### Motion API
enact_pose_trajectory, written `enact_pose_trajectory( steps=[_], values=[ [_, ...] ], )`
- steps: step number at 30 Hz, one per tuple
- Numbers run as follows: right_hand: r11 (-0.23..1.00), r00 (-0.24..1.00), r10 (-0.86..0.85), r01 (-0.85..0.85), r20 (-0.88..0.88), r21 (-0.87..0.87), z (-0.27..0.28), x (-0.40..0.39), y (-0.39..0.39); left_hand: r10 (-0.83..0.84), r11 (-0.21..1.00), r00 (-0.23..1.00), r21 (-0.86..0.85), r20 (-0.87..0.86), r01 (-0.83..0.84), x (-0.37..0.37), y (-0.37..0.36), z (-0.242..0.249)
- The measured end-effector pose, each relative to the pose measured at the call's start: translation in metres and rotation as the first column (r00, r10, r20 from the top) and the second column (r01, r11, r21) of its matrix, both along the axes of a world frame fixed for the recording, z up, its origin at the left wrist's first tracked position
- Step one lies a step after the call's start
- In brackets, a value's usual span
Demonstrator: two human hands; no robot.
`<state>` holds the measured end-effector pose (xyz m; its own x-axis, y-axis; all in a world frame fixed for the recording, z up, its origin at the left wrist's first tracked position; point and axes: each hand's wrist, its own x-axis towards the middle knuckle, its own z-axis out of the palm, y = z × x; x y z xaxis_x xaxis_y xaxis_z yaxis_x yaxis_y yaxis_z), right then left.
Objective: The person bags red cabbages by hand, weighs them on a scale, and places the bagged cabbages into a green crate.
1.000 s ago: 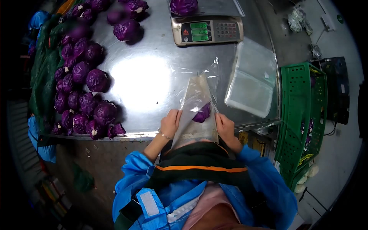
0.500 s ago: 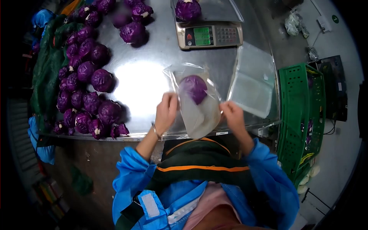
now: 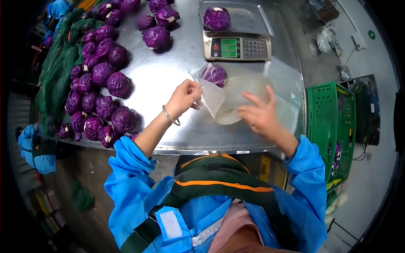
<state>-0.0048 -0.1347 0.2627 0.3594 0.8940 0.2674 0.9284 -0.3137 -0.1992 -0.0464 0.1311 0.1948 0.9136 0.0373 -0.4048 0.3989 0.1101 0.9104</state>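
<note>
A red cabbage [image 3: 214,75] lies inside a clear plastic bag [image 3: 230,107] on the metal table, just below the scale. My left hand [image 3: 185,98] pinches the left edge of the bag, level with the cabbage. At the bag's lower right, my right hand [image 3: 259,116] has its fingers spread, close over the plastic. Another red cabbage [image 3: 217,19] sits on the tray of the digital scale [image 3: 236,47], whose green display is lit. Beside my right hand lies a stack of flat clear bags [image 3: 291,90], partly covered by the bag in use.
Many loose red cabbages [image 3: 101,74] fill the left side of the metal table [image 3: 154,80], with a green net [image 3: 57,80] along its edge. More cabbages [image 3: 157,38] lie at the back. A green crate [image 3: 322,126] stands off the table's right edge.
The bagged cabbage now lies nearer the scale, its loose plastic swung to the right. My right hand has gone from pinching the bag's edge to spread fingers. The scale's digits differ.
</note>
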Motion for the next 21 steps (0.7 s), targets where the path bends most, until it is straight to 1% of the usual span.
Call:
enact_pose_trajectory(
  steps=[1,2,3,4,5,6,7,8,9,10,11,12,13,14,15,17,18,19,20,21],
  values=[
    [1.0,0.996,-0.028,0.028,-0.083,0.009,0.013,0.01,-0.003,-0.036,0.999,0.999,0.028,-0.027,0.037,0.0,0.002,0.006],
    [0.991,0.997,-0.071,0.072,-0.016,0.112,0.042,0.008,-0.009,-0.05,0.999,0.995,0.008,-0.086,0.051,-0.001,0.007,0.013],
    [0.963,0.995,-0.104,0.104,-0.012,0.249,0.074,0.006,-0.025,-0.075,0.997,0.993,0.02,-0.094,0.077,0.0,0.009,0.019],
    [0.838,0.962,-0.261,0.185,0.08,0.514,0.104,-0.003,-0.056,-0.083,0.996,0.988,0.015,-0.128,0.086,-0.008,0.009,0.017],
    [0.62,0.882,-0.458,0.227,0.112,0.751,0.133,-0.017,-0.096,-0.12,0.992,0.98,0.022,-0.156,0.124,-0.011,0.008,0.015],
    [0.342,0.766,-0.638,0.194,0.076,0.919,0.148,-0.022,-0.109,-0.119,0.993,0.966,-0.016,-0.23,0.118,-0.014,0.005,0.011],
    [0.585,0.793,-0.593,0.306,0.139,0.751,0.145,-0.02,-0.11,-0.115,0.993,0.942,-0.025,-0.316,0.113,-0.018,0.001,0.004],
    [0.77,0.826,-0.533,0.383,0.185,0.51,0.142,-0.021,-0.107,-0.146,0.989,0.913,-0.028,-0.381,0.146,-0.023,-0.002,0.004],
    [0.881,0.862,-0.462,0.418,0.211,0.22,0.139,-0.023,-0.099,-0.178,0.983,0.879,-0.033,-0.442,0.182,-0.027,-0.004,0.005],
    [0.906,0.897,-0.388,0.413,0.213,-0.089,0.134,-0.026,-0.089,-0.206,0.972,0.848,0.0,-0.488,0.236,-0.031,-0.007,-0.001],
    [0.844,0.928,-0.32,0.37,0.189,-0.388,0.126,-0.032,-0.077,-0.218,0.971,0.853,-0.014,-0.474,0.24,-0.035,-0.008,-0.004],
    [0.922,0.93,-0.367,0.368,0.031,-0.123,0.101,-0.031,-0.042,-0.235,0.968,0.855,-0.028,-0.463,0.251,-0.041,-0.01,-0.007],
    [0.961,0.955,-0.268,0.274,-0.126,0.032,0.075,-0.029,-0.018,-0.251,0.964,0.855,-0.04,-0.454,0.262,-0.045,-0.012,-0.009],
    [0.967,0.92,-0.078,0.164,-0.385,0.196,0.028,-0.027,-0.005,-0.232,0.971,0.875,-0.053,-0.425,0.232,-0.05,-0.015,-0.002],
    [0.966,0.894,-0.018,0.131,-0.448,0.223,-0.002,-0.034,0.026,-0.186,0.982,0.889,-0.047,-0.419,0.183,-0.057,-0.018,-0.003],
    [0.99,0.855,-0.138,0.137,-0.5,-0.039,-0.052,-0.044,0.049,-0.079,0.997,0.922,-0.029,-0.38,0.074,-0.063,-0.021,-0.003],
    [0.988,0.708,-0.141,0.143,-0.692,-0.055,-0.059,-0.052,0.057,-0.02,1.0,0.894,-0.031,-0.448,0.007,-0.062,-0.022,0.002],
    [0.987,0.516,-0.14,0.139,-0.845,-0.078,-0.062,-0.063,0.061,-0.065,0.998,0.877,-0.028,-0.476,0.058,-0.058,-0.023,0.006],
    [0.999,0.641,-0.01,0.044,-0.767,0.024,-0.064,-0.077,0.06,-0.108,0.994,0.855,-0.032,-0.507,0.106,-0.054,-0.023,0.008],
    [0.992,0.737,0.123,-0.065,-0.665,0.112,-0.066,-0.09,0.058,-0.15,0.988,0.829,-0.04,-0.539,0.152,-0.053,-0.025,0.007]
  ],
)
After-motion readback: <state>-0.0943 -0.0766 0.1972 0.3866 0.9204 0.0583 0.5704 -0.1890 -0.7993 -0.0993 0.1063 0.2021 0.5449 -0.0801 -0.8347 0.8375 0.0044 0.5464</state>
